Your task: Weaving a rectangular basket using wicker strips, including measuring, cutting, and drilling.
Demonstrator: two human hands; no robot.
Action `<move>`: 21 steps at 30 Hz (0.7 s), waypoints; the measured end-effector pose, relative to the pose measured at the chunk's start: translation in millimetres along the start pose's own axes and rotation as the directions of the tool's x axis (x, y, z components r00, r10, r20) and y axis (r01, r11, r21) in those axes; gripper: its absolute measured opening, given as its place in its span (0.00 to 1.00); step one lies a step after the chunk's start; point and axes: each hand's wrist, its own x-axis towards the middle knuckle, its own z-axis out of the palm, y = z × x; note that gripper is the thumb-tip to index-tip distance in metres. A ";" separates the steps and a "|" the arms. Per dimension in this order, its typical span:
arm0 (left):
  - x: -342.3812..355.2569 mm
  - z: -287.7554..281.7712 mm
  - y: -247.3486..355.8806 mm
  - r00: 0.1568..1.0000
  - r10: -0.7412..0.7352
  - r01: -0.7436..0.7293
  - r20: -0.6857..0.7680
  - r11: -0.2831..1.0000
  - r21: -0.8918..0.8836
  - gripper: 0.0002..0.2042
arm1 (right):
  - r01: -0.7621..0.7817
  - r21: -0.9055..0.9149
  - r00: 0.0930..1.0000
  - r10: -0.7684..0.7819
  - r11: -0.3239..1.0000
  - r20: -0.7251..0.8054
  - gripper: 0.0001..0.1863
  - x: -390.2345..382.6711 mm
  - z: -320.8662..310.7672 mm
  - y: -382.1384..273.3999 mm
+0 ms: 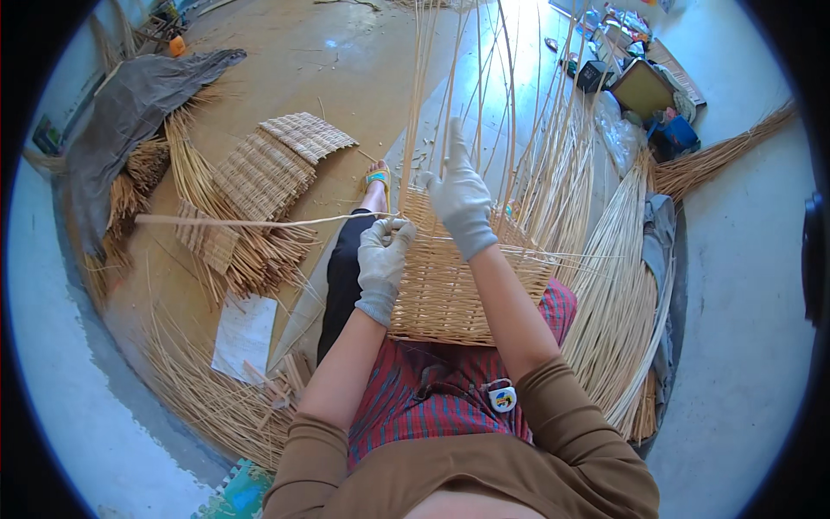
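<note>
A partly woven wicker basket (445, 294) rests on my lap, its tall uprights (480, 95) standing loose above the woven wall. At its left corner, my left hand (382, 262), in a pale work glove, is closed with thumb and fingertips pinched on a long wicker strand (277, 223). That strand stretches out to the left, well past the basket. My right hand (461, 203), gloved too, is raised over the basket's top edge among the uprights. Its index finger points up and its thumb stands apart; the other fingers are partly hidden.
Bundles of pale rods (605, 337) lean along my right side. Woven panels (272, 164) lie on bundled sticks at the left, near a grey cloth (130, 130). Loose rods (207, 389) and a white sheet (245, 336) lie lower left. Mixed clutter (640, 86) stands far right.
</note>
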 end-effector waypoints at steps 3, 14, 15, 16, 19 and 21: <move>-7.3 6.3 7.5 0.988 0.131 -0.106 -0.084 0.961 0.255 0.12 | 0.193 0.389 0.968 -0.110 0.901 -0.226 0.26 -17.1 -14.8 67.3; -61.7 48.6 32.9 0.700 0.428 -0.692 0.571 0.211 0.690 0.30 | 0.050 0.300 0.997 -0.029 0.953 -0.074 0.15 -38.1 -65.6 99.7; -58.6 53.9 29.7 0.693 0.428 -0.699 0.581 0.201 0.686 0.30 | 0.249 0.092 0.963 -0.236 0.964 -0.133 0.20 -22.9 -57.0 95.8; -55.8 56.1 26.2 0.714 0.392 -0.679 0.580 0.185 0.711 0.30 | 0.096 0.014 0.995 -0.096 0.995 -0.019 0.25 -12.4 -55.8 82.3; -51.1 55.1 25.9 0.720 0.328 -0.669 0.612 0.093 0.737 0.29 | 0.138 0.099 0.989 -0.142 0.986 0.031 0.36 -18.9 -72.1 81.1; -52.4 58.1 33.9 0.723 0.266 -0.659 0.638 -0.014 0.752 0.26 | -0.060 0.387 0.996 0.032 0.920 0.079 0.31 -51.6 -101.8 103.3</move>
